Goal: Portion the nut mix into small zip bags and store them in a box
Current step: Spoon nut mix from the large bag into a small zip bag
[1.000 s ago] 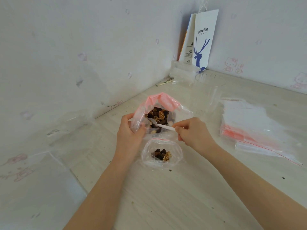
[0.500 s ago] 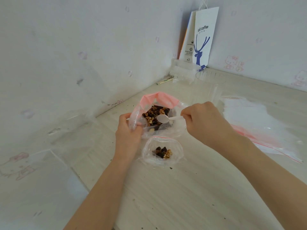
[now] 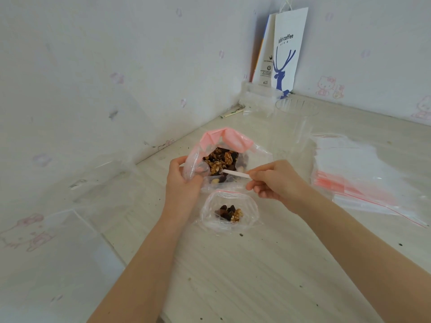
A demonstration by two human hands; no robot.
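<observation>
Spreading across most of the view, the pale table (image 3: 233, 276) carries everything. At its left edge lies some clear plastic (image 3: 70, 229), too faint to tell whether it is the storage box. On the right lies the stack of empty zip bags (image 3: 363, 173), flat and well apart from the work.

Near the middle stands the big bag of nut mix (image 3: 233, 138), its pink rim folded back and its mouth open upward, with walnuts and dark pieces showing inside. Just in front of it, toward the person and touching its base, sits the small zip bag (image 3: 250, 210). Its mouth is spread open and faces up, and a small portion (image 3: 229, 212) of nuts lies at the bottom with plenty of room left.

The left hand (image 3: 184, 183) grips the big bag's left wall, fingers curled round the plastic, holding the mouth wide. The right hand (image 3: 277, 180) pinches the end of a white spoon (image 3: 235, 174) between thumb and fingertips. The handle's long axis runs roughly level, right to left, and the bowl is sunk in the mix, so I cannot tell whether it is loaded.

The next move, as I judge it, turns on one relation — the small bag's mouth lies just below the spoon and nearer the person. The right hand is the closer one, so a lift clear of the big bag's near wall, then a short draw back and a tip, should deliver the scoop. The likely risk is nuts catching that wall and spilling.
</observation>
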